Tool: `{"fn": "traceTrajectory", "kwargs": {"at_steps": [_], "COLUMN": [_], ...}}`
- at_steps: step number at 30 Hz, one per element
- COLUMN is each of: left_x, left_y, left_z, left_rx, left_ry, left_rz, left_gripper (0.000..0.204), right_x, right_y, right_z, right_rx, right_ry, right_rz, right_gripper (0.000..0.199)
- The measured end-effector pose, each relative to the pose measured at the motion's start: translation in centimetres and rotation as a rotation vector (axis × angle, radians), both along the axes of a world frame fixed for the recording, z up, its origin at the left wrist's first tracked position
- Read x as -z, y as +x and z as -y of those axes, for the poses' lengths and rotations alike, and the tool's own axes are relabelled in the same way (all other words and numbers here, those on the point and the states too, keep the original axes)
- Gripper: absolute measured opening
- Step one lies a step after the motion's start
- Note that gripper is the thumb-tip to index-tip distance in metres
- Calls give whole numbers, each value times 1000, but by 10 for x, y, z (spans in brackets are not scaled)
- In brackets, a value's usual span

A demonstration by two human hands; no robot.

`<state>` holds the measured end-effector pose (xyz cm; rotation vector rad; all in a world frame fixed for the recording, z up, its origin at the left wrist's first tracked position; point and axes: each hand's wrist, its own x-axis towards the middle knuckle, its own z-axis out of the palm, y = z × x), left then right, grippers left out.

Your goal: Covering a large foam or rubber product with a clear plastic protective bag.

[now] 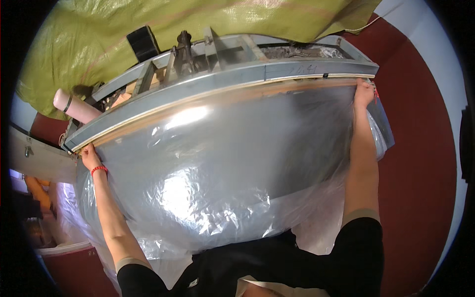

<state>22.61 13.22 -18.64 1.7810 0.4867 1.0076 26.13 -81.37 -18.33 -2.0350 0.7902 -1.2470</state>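
Observation:
A wide sheet of clear plastic film (237, 143) spreads in front of me, shiny and wrinkled toward my body. My left hand (90, 157), with a red bead bracelet at the wrist, pinches the film's far left corner. At the far right corner my right hand (364, 93) has its fingers closed on the same film. Both hands are close against the long grey metal beam (217, 77) of a machine frame, which has a pale strip along its lower edge. My arms are stretched out wide, and the film's far edge runs taut between them. The fingertips are partly hidden.
Behind the beam are metal crossbars and an upright bolt (185, 42). A pink roll (76, 106) juts out at the left, and a black block (142, 43) stands behind. Yellow-green woven sheeting (198, 17) covers the back. Dark red floor (415, 163) lies to the right.

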Motion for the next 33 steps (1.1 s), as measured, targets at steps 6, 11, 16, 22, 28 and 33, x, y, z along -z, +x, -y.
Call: {"fn": "traceTrajectory", "kwargs": {"at_steps": [6,11,16,22,28,33], "left_x": [-24,-15,-52,-97,-144,-153], "left_y": [-10,-11,-43,-131,-202,-254], "left_z": [13,-1,41,73,135,137], "left_rx": [-44,10,302,615,766,775], "left_ry": [-242,-299,-241,2,-51,2], "left_rz": [24,72,-223,-245,-150,-141], "left_gripper": [21,14,8,4,2,4], "right_x": [-25,-26,-58,-85,-136,-160], "right_y": [-9,-13,-52,-136,-128,-139], "right_z": [1,-8,-20,-9,-129,-444], "right_rx": [-192,-224,-495,-144,-337,-1345], "right_ry": [246,326,273,2,-329,-371], "right_rz": [226,305,67,-175,73,-33], "right_gripper": [23,24,32,31,27,32]}}
